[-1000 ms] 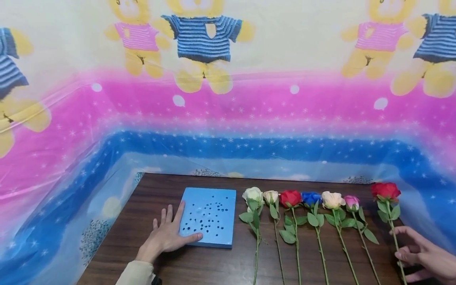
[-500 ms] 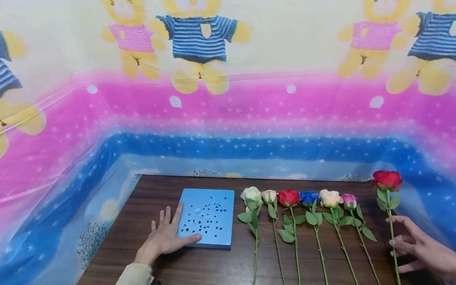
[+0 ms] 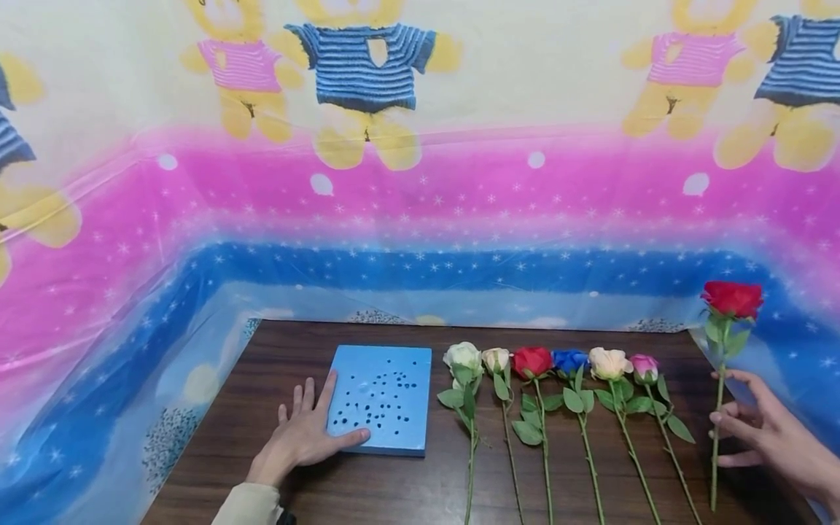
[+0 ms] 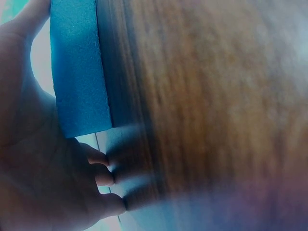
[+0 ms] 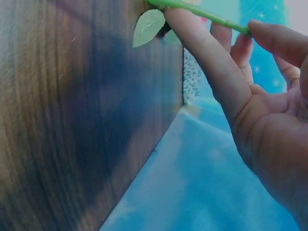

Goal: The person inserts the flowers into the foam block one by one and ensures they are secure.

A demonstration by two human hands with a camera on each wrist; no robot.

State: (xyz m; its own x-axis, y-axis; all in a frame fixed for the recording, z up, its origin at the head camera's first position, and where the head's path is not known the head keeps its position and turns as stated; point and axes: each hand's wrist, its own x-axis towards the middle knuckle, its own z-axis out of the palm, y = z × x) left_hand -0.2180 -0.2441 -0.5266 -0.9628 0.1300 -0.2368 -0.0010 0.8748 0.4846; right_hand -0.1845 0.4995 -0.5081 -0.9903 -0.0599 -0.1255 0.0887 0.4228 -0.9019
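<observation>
At the table's right side, my right hand [image 3: 774, 434] pinches the stem of a red rose [image 3: 732, 300] between thumb and fingers. The rose stands nearly upright, bloom up, its stem end above the table. In the right wrist view its green stem [image 5: 211, 16] crosses my fingertips, with a leaf [image 5: 148, 27] below. My left hand [image 3: 305, 432] lies spread against the left edge of a light blue foam block [image 3: 410, 401] pitted with several holes, thumb on its near edge. The left wrist view shows the block's side [image 4: 79, 72] beside my palm.
Several artificial roses lie in a row on the dark wooden table [image 3: 216, 452]: white [image 3: 464, 357], small cream [image 3: 495, 360], red [image 3: 533, 361], blue [image 3: 569, 362], peach [image 3: 610, 363] and pink [image 3: 644, 368]. A bear-patterned cloth [image 3: 485, 189] hangs behind.
My right hand has raised the red rose off the table's right side, and its lower stem end has come into view. My left hand stays against the foam block.
</observation>
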